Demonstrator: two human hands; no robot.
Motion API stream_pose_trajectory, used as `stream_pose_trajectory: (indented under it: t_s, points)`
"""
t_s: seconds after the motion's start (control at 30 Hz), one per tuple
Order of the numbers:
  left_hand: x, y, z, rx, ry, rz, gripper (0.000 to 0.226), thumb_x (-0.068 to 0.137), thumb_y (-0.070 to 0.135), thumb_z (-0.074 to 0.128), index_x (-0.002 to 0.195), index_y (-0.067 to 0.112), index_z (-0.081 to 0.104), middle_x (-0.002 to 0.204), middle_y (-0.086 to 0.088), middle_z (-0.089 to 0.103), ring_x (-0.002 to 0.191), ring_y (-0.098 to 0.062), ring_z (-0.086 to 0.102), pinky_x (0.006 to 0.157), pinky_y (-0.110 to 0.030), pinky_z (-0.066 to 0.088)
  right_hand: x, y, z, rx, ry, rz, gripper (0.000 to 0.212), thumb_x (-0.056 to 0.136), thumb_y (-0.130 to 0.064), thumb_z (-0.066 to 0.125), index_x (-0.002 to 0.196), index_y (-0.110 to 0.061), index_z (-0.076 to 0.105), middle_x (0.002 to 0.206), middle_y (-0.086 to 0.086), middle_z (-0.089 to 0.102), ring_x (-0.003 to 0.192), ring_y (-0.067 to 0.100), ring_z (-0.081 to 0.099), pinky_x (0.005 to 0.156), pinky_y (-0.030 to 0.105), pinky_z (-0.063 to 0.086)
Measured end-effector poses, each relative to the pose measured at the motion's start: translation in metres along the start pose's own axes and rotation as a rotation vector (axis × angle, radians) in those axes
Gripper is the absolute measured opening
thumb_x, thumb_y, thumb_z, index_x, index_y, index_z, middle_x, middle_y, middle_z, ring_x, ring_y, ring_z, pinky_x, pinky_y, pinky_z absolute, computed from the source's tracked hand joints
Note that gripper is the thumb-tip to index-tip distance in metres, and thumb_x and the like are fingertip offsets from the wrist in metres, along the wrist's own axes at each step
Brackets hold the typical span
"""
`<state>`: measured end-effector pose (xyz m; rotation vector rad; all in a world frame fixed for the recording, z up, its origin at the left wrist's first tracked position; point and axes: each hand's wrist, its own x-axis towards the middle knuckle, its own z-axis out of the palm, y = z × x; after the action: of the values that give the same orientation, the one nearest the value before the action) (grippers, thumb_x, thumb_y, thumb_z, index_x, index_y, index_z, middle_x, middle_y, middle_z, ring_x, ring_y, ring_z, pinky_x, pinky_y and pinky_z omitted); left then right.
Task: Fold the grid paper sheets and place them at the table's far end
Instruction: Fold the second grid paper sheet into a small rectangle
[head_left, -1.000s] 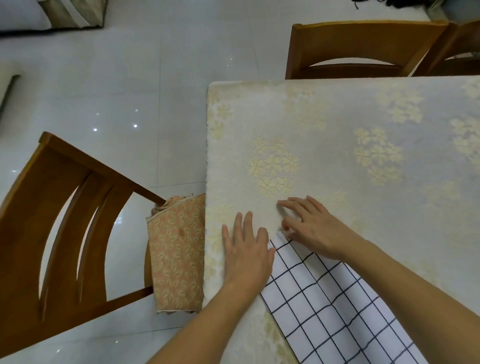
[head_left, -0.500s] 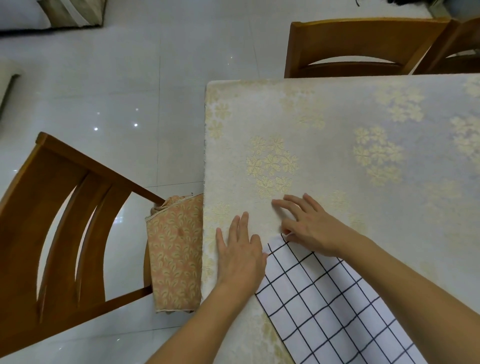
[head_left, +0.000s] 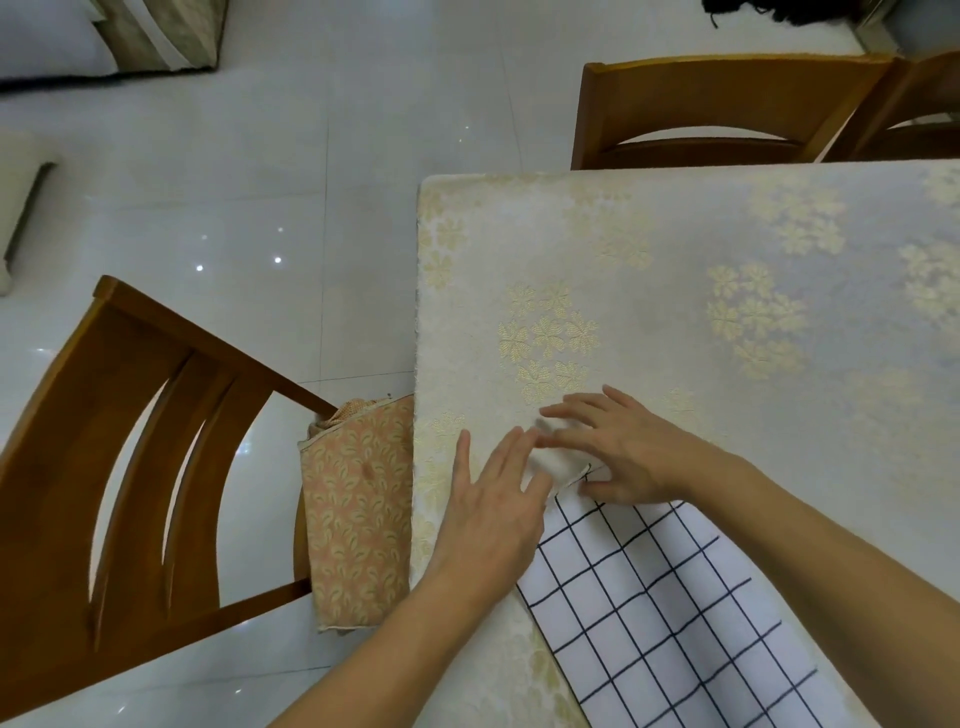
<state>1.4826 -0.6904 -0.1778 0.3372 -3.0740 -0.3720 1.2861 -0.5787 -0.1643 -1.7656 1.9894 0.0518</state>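
A white grid paper sheet (head_left: 649, 613) with black lines lies flat on the table (head_left: 675, 249), running from the bottom right up to the middle. My left hand (head_left: 493, 504) lies flat with straight fingers on the sheet's left edge near its far corner. My right hand (head_left: 618, 452) rests spread over the far corner, and its thumb touches the corner, which curls up slightly. The fingertips of both hands meet just beyond the sheet. Neither hand grips anything that I can see.
The table wears a cream cloth with gold flowers. A wooden chair (head_left: 104, 467) with a patterned cushion (head_left: 358, 509) stands at the table's left edge. Two more wooden chairs (head_left: 727, 104) stand at the far end. White tiled floor lies to the left.
My left hand has slid forward and to the right until its fingertips meet my right hand. The sheet's far corner now curls up a little under my right thumb.
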Motion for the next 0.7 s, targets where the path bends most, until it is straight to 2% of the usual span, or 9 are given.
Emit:
stream_pose_trajectory:
  t_s: [0.1, 0.17, 0.23, 0.3, 0.37, 0.43, 0.53, 0.7]
  points:
    - [0.003, -0.004, -0.012, 0.037, 0.017, 0.011, 0.017, 0.082, 0.018, 0.069, 0.093, 0.018, 0.055, 0.148, -0.014, 0.045, 0.143, -0.026, 0.036, 0.112, -0.065, 0.025, 0.010, -0.006, -0.019, -0.034, -0.106, -0.009, 0.035, 0.089, -0.045, 0.059, 0.125, -0.043, 0.059, 0.157, -0.012, 0.030, 0.149, 0.015, 0.015, 0.121, 0.054, 0.003]
    - [0.003, -0.006, -0.021, 0.055, 0.050, 0.015, 0.013, 0.085, 0.020, 0.067, 0.091, 0.016, 0.056, 0.146, -0.015, 0.049, 0.142, -0.026, 0.039, 0.112, -0.064, 0.027, 0.009, -0.011, -0.029, -0.032, -0.131, 0.004, 0.027, 0.095, -0.043, 0.054, 0.121, -0.040, 0.063, 0.154, -0.012, 0.036, 0.147, 0.011, 0.021, 0.121, 0.054, 0.004]
    - [0.002, -0.005, -0.030, 0.055, 0.085, 0.025, 0.010, 0.089, 0.022, 0.063, 0.094, 0.015, 0.057, 0.145, -0.013, 0.051, 0.140, -0.026, 0.041, 0.112, -0.062, 0.029, 0.001, -0.015, -0.038, -0.012, -0.120, 0.015, 0.028, 0.099, -0.040, 0.049, 0.123, -0.038, 0.063, 0.151, -0.012, 0.043, 0.143, 0.009, 0.030, 0.121, 0.051, 0.011]
    - [0.000, 0.000, -0.041, 0.054, 0.104, 0.048, 0.011, 0.090, 0.022, 0.061, 0.098, 0.015, 0.058, 0.143, -0.012, 0.053, 0.139, -0.027, 0.042, 0.112, -0.060, 0.031, -0.012, -0.021, -0.047, -0.020, -0.082, 0.005, 0.030, 0.101, -0.036, 0.047, 0.127, -0.036, 0.061, 0.147, -0.011, 0.048, 0.137, 0.010, 0.041, 0.117, 0.044, 0.024]
    - [-0.005, 0.009, -0.051, 0.048, 0.120, 0.067, 0.011, 0.090, 0.021, 0.062, 0.099, 0.015, 0.059, 0.141, -0.011, 0.054, 0.137, -0.027, 0.044, 0.111, -0.057, 0.034, -0.032, -0.027, -0.054, -0.045, -0.022, -0.011, 0.030, 0.101, -0.031, 0.049, 0.128, -0.030, 0.062, 0.142, -0.009, 0.055, 0.128, 0.015, 0.052, 0.106, 0.037, 0.039]
    - [-0.014, 0.022, -0.061, 0.022, 0.131, 0.084, 0.013, 0.088, 0.020, 0.065, 0.099, 0.015, 0.059, 0.139, -0.010, 0.056, 0.135, -0.027, 0.047, 0.109, -0.053, 0.039, -0.054, -0.034, -0.058, -0.080, 0.050, -0.015, 0.029, 0.098, -0.026, 0.054, 0.125, -0.027, 0.065, 0.135, -0.007, 0.061, 0.118, 0.018, 0.060, 0.095, 0.036, 0.047]
    - [-0.031, 0.043, -0.073, -0.024, 0.132, 0.112, 0.017, 0.085, 0.018, 0.068, 0.099, 0.014, 0.061, 0.137, -0.008, 0.059, 0.131, -0.028, 0.052, 0.105, -0.047, 0.046, -0.090, -0.045, -0.052, -0.149, 0.171, -0.015, 0.025, 0.091, -0.023, 0.066, 0.116, -0.026, 0.070, 0.120, -0.005, 0.070, 0.103, 0.019, 0.067, 0.087, 0.036, 0.052]
    - [-0.064, 0.076, -0.074, -0.054, 0.097, 0.164, 0.018, 0.081, 0.019, 0.068, 0.096, 0.016, 0.060, 0.134, -0.007, 0.061, 0.128, -0.027, 0.055, 0.103, -0.046, 0.048, -0.143, -0.063, -0.012, -0.168, 0.270, 0.075, 0.039, 0.087, -0.024, 0.071, 0.124, -0.033, 0.063, 0.127, -0.006, 0.067, 0.119, 0.019, 0.062, 0.102, 0.045, 0.047]
